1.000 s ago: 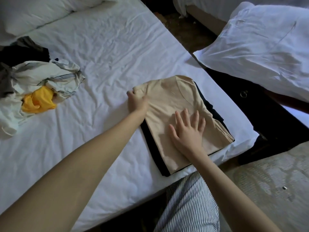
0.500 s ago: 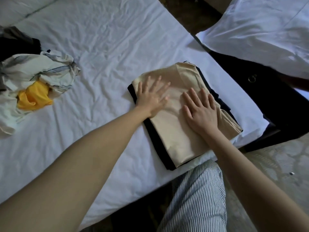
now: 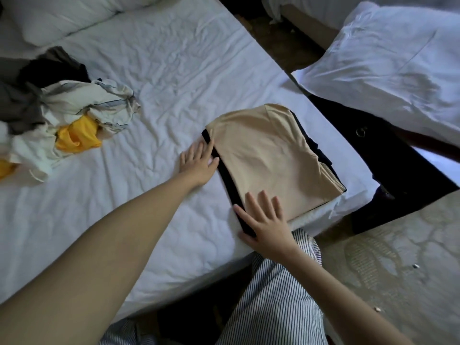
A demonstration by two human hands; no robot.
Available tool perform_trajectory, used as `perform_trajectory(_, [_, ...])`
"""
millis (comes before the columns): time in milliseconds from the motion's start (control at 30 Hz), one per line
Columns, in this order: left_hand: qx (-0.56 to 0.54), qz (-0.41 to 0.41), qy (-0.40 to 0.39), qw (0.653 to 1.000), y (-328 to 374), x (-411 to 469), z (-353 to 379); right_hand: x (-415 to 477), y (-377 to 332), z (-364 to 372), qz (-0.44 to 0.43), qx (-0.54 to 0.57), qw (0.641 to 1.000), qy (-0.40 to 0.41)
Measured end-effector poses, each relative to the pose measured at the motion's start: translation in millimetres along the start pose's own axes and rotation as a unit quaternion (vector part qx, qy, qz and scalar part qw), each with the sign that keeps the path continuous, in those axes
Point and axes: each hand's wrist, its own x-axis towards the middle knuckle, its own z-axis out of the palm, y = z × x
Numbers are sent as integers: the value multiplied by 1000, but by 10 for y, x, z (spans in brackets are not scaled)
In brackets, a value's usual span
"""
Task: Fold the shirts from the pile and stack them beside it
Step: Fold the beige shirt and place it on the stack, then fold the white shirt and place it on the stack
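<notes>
Beige shirt (image 3: 271, 155), smooth folded rectangle, atop dark, possibly knit garment (image 3: 227, 181).

A single wide-angle view from the person's head looks forward and down onto a bed (image 3: 174, 70), close over its near right corner. The bed's far end lies at top left and the floor (image 3: 398, 257) at lower right.

bed (image 3: 174, 58): white creased sheet | dark nightstand (image 3: 398, 170) beside it | white pillow (image 3: 398, 58) right | pale patterned carpet (image 3: 398, 270)
</notes>
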Motion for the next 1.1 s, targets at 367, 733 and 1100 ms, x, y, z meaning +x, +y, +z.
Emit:
perform_trajectory(367, [10,101,21,995,-795,-734,-55,465,-687,-514,-8,137,990,11])
perform_trajectory(733, [-238,-95,168,952,-2304,-1423,-224,1219,-1723,-416,-107,117,985,-68])
perform_trajectory(1100, [-385,-257,297,835,-3168,-988,-319,2007,-2035,75,-70,76,990,-98])
